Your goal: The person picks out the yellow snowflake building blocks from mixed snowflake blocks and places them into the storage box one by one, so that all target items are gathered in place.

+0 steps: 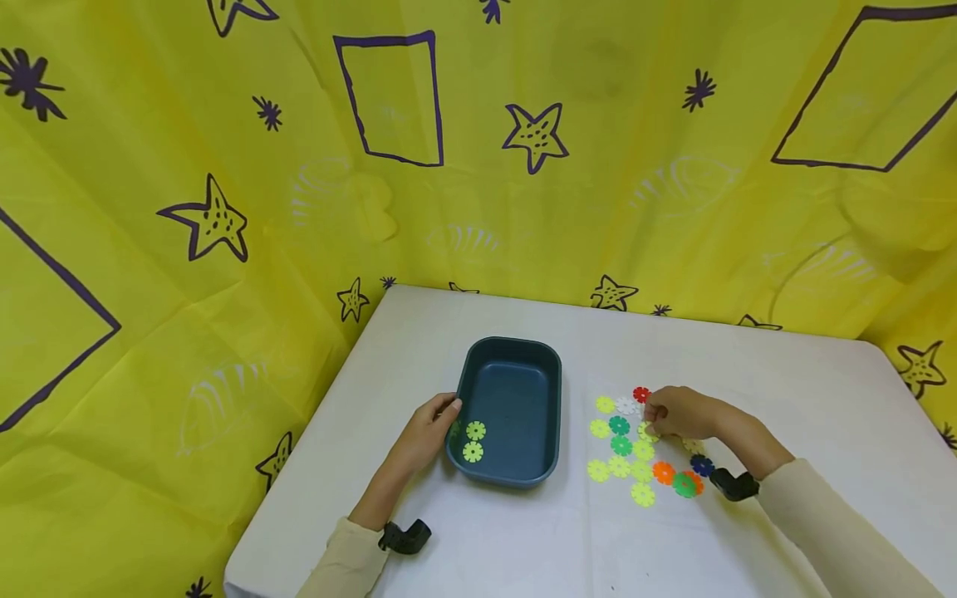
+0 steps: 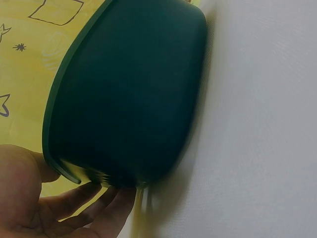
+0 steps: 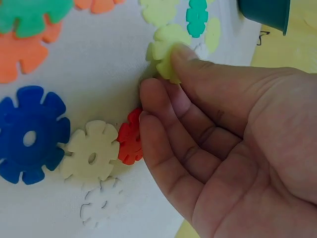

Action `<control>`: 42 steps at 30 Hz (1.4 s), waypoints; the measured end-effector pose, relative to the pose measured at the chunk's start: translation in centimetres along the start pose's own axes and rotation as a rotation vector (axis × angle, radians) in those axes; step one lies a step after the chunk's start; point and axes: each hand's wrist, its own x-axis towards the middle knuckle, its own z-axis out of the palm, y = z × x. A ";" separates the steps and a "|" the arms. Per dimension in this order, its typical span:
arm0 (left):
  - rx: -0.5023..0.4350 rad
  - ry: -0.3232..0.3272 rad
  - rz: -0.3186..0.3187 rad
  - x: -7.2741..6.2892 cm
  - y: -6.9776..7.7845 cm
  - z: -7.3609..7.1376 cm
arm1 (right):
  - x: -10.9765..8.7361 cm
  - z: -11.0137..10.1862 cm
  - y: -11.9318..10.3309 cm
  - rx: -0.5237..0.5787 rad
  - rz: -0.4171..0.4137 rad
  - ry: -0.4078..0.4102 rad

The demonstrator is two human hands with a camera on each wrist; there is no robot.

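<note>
My left hand grips the left wall of a dark teal plastic tub, thumb at the rim and fingers outside. Two yellow-green snowflake discs lie inside the tub, near its lower left corner. Over the spread of loose discs, my right hand pinches a yellow-green notched disc at its edge with the thumb, the fingers curled behind it. Close by that hand lie a red disc, a cream disc, a white disc and a blue disc.
Left of the right hand, two green discs and several yellow-green ones lie on the white tablecloth. Nearer the front, a green disc overlaps an orange one, beside another orange disc. A yellow patterned curtain hangs behind the table.
</note>
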 end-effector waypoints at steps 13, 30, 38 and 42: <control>0.004 -0.003 -0.009 0.2 0.0 -0.3 | 0.9 -0.6 0.3 0.038 -0.018 -0.037; -0.006 -0.015 -0.001 0.0 0.2 -0.5 | 2.0 -2.9 -2.7 0.099 -0.087 -0.023; -0.004 -0.013 -0.003 0.1 -0.2 -0.4 | 3.9 -4.3 -6.8 0.097 -0.149 0.038; -0.003 -0.017 -0.003 0.1 -0.4 -0.4 | 5.5 -4.1 -9.2 0.101 -0.194 0.041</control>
